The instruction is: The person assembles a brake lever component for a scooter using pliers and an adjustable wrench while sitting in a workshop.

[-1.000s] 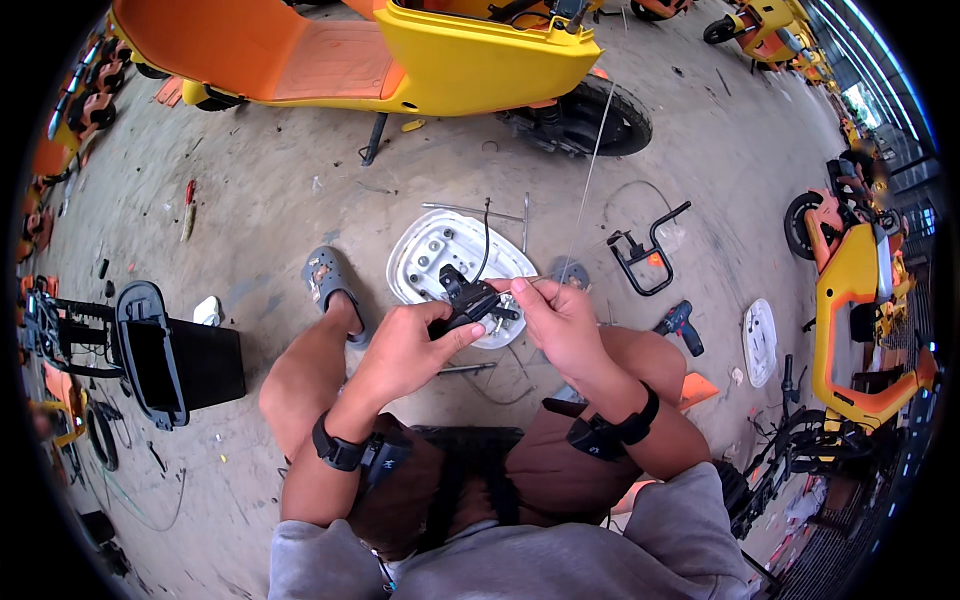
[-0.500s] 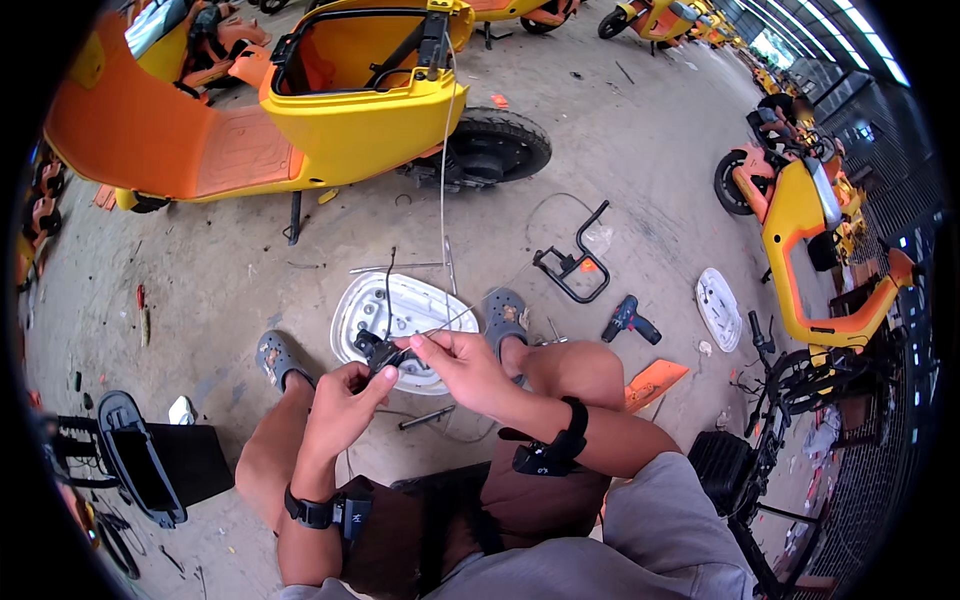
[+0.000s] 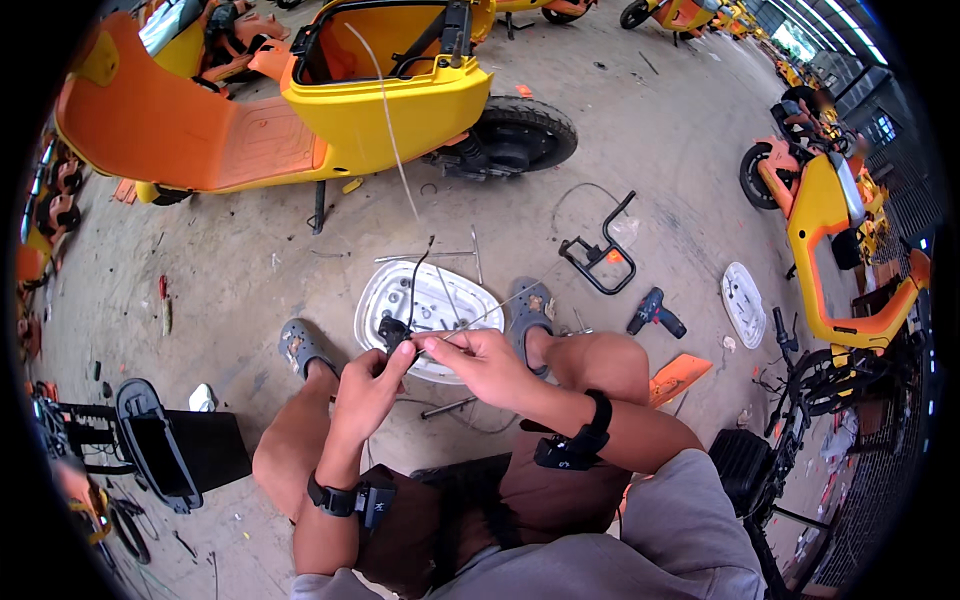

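Note:
My left hand (image 3: 368,388) is closed in a pinch on a small black mechanism (image 3: 393,330) with a short black cable (image 3: 417,285) rising from it. Close beside it on the right, my right hand (image 3: 475,362) pinches a thin grey wire (image 3: 510,298) against the same part; its end is hidden by my fingers. Both hands are over an upturned white plastic cover (image 3: 375,295) that holds several small metal parts. A long pale cable (image 3: 393,130) arcs through the air in front of the yellow scooter (image 3: 385,115).
A black tubular bracket (image 3: 605,288) and a cordless drill (image 3: 655,314) lie to the right, near an orange panel (image 3: 680,380) and a second white cover (image 3: 744,305). At left stands a black box-like part (image 3: 195,455). Another scooter (image 3: 800,250) stands at far right.
The pale cable, nearly straight before, has swung left at its upper end and bends now. My hands keep their pinch on the black mechanism. The whole view has shifted slightly.

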Motion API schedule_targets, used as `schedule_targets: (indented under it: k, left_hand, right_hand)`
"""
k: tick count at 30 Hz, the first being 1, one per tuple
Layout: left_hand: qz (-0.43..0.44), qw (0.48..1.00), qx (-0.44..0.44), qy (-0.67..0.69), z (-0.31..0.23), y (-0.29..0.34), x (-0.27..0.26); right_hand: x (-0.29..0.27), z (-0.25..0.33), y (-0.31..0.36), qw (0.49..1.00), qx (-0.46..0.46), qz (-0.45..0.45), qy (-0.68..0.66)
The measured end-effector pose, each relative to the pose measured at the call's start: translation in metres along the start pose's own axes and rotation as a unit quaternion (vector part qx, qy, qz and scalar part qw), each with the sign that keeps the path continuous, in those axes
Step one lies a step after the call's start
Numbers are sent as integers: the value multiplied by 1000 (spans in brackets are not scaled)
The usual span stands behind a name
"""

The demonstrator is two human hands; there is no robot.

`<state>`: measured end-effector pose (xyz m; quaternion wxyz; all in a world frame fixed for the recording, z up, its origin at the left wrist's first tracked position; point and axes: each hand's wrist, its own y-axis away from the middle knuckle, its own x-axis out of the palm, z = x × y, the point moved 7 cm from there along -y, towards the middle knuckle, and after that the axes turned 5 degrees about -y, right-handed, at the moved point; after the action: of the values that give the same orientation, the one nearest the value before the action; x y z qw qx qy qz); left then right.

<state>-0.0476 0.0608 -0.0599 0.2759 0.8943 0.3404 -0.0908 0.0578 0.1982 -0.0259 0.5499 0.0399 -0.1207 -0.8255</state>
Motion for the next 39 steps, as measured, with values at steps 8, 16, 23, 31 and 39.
schedule_targets:
  k: [8, 16, 23, 31, 39]
  left_hand:
    - [-40, 998, 37, -10, -12, 9, -10]
    - [-33, 998, 45, -4, -17, 8, -5]
    - [-34, 998, 52, -18, -18, 11, -10]
    - [-44, 997, 59, -17, -26, 16, -13]
    - [-82, 994, 74, 1, -23, 14, -17]
  right_hand:
    - [3, 0, -2, 997, 16, -3, -81]
    - [-5, 7, -3, 993, 79, -17, -83]
    - [-1, 12, -3, 994, 2, -16, -105]
    - [-3, 10, -1, 994, 43, 3, -96]
    - [-1, 12, -1, 1000, 14, 5, -26]
